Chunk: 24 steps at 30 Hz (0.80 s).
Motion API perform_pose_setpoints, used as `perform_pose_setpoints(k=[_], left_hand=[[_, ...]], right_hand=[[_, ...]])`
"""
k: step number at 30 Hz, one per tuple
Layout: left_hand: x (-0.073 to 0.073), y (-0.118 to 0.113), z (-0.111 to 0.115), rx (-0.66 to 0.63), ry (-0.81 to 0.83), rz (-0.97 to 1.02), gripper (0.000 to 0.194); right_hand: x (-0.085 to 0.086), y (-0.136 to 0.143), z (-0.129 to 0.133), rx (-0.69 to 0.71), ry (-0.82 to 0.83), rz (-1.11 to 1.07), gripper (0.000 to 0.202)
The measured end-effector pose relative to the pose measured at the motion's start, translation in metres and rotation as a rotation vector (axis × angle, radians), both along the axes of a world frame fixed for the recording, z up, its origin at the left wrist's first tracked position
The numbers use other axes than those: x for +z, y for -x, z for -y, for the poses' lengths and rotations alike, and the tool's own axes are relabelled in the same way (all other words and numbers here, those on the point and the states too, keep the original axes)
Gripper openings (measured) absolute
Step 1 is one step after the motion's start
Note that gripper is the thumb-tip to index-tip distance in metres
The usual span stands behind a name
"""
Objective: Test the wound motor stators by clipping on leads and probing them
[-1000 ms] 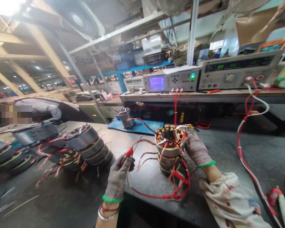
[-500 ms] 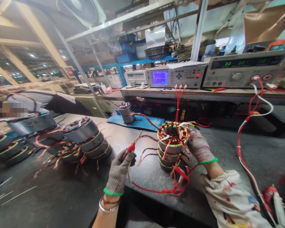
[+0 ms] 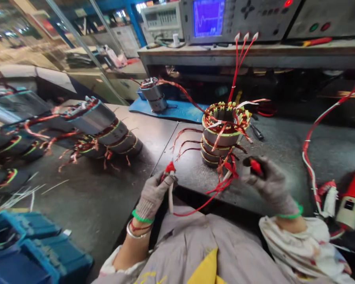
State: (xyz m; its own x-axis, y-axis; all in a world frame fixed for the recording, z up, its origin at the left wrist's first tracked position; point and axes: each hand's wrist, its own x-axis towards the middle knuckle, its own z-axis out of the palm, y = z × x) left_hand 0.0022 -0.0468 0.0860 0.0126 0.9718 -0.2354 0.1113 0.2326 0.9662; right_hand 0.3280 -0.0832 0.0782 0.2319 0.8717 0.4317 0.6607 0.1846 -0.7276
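Observation:
My left hand (image 3: 156, 193), in a grey knit glove, is closed around a red-booted test clip (image 3: 169, 169) with a pale handle. A copper lead end hangs just above the clip's tip; whether they touch I cannot tell. The wound stator (image 3: 221, 136) stands upright on a stack of similar cores, copper leads and red test leads (image 3: 225, 181) hanging from it. Right of the stack, my right hand (image 3: 269, 181), gloved and blurred, curls around a small red object (image 3: 256, 167) whose kind is unclear.
A tester with a blue screen (image 3: 208, 17) sits on the back shelf. More stators (image 3: 91, 118) are stacked at left; another (image 3: 154, 94) stands on a blue mat (image 3: 177, 111). Blue bins (image 3: 56, 256) are lower left. A red-and-white cable (image 3: 309, 157) and red-topped device (image 3: 350, 201) lie right.
My right hand has left the stator's right rim, moving toward me and right; a red object now shows in it. My left hand keeps the clip. The view has tilted down.

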Motion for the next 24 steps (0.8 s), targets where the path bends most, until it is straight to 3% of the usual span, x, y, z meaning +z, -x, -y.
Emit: perform_pose_setpoints(k=[2,4,7,10,15,17,21,24], left_hand=[[-0.015,-0.012,0.008,-0.034,0.049,0.069,0.040],[-0.026,-0.032,0.008,-0.013,0.026,0.197,0.042],[-0.029,-0.057,-0.003,0.098,-0.073,0.368,0.045],[-0.024,-0.065,-0.015,0.203,-0.109,0.475,0.045],[-0.018,-0.061,-0.022,0.224,-0.046,0.542,0.047],[-0.017,-0.060,-0.022,0.235,-0.044,0.541,0.048],[-0.013,-0.059,-0.022,0.276,0.014,0.544,0.052],[-0.011,-0.057,-0.023,0.274,0.061,0.534,0.052]], right_hand=[[-0.011,0.015,0.017,0.083,-0.068,0.023,0.042],[-0.013,0.026,0.022,0.076,-0.066,-0.017,0.029],[0.000,0.028,0.023,0.192,0.159,-0.314,0.022],[0.014,0.020,0.022,0.361,0.438,-0.608,0.036],[0.006,0.021,0.019,0.497,0.491,-0.893,0.077],[0.005,0.027,0.018,0.515,0.503,-0.894,0.079],[0.015,0.022,0.019,0.420,0.586,-0.719,0.043],[0.018,0.007,0.022,0.336,0.576,-0.623,0.037]])
